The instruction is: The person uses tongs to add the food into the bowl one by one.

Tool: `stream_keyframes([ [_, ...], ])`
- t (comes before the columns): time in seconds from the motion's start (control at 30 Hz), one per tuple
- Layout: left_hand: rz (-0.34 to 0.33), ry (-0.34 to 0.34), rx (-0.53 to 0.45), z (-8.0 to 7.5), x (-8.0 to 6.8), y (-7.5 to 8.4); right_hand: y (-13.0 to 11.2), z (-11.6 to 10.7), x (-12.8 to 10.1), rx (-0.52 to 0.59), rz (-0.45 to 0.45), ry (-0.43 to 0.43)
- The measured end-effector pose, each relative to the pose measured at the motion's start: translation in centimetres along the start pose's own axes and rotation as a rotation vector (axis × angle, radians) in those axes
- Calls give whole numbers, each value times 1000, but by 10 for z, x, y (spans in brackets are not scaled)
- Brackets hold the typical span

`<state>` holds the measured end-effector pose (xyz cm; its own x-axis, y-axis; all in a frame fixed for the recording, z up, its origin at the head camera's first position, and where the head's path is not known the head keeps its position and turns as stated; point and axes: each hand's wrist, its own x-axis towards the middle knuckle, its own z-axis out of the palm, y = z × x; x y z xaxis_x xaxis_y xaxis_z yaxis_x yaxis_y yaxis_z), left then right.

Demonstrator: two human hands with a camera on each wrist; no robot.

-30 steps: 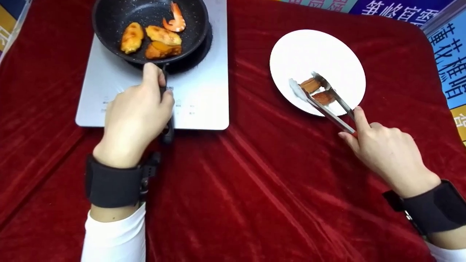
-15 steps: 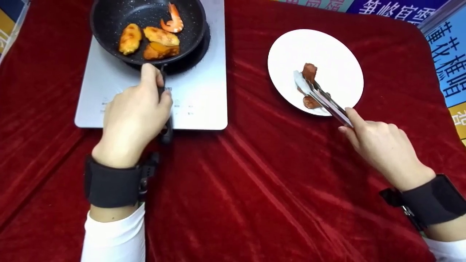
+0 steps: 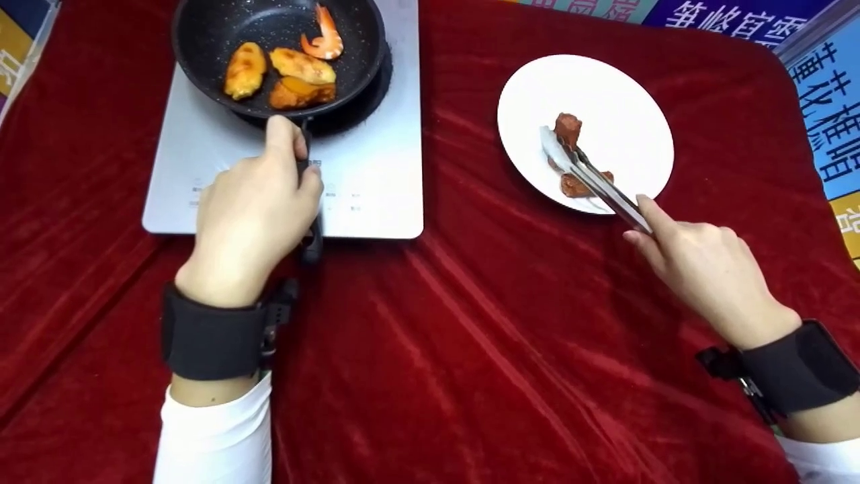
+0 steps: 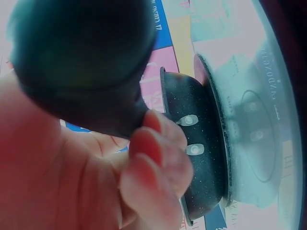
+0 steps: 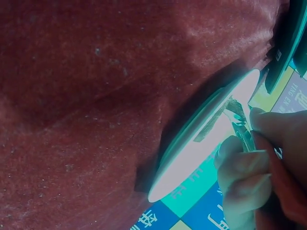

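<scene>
My left hand (image 3: 259,202) grips the black handle (image 4: 86,57) of a speckled frying pan (image 3: 235,20), which stands on a silver induction cooktop (image 3: 376,195). In the pan lie two browned yellow pieces (image 3: 244,70), an orange-brown chunk (image 3: 302,93) and a shrimp (image 3: 328,37). My right hand (image 3: 705,269) holds metal tongs (image 3: 605,188), their arms squeezed close together over a white plate (image 3: 618,101). Between the tong tips is a reddish-brown piece of food (image 3: 568,126), its upper end sticking out. Another brown piece (image 3: 576,186) lies on the plate, partly hidden beneath the tongs.
Dark red velvet cloth (image 3: 430,363) covers the table in folds. Printed panels with large characters (image 3: 830,114) border the far and right edges. A stretch of cloth lies between the cooktop and the plate.
The tongs have gone from spread to squeezed together on one brown piece, which has turned to point up the plate. My left hand stays on the pan handle.
</scene>
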<state>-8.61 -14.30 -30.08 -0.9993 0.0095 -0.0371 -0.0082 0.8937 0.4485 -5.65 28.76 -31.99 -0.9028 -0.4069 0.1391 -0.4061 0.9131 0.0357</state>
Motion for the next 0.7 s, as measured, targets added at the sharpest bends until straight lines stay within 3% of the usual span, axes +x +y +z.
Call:
stream_keyframes([
  [0.7, 6, -5, -12, -1, -1, 2, -10, -12, 15, 4, 1, 58],
])
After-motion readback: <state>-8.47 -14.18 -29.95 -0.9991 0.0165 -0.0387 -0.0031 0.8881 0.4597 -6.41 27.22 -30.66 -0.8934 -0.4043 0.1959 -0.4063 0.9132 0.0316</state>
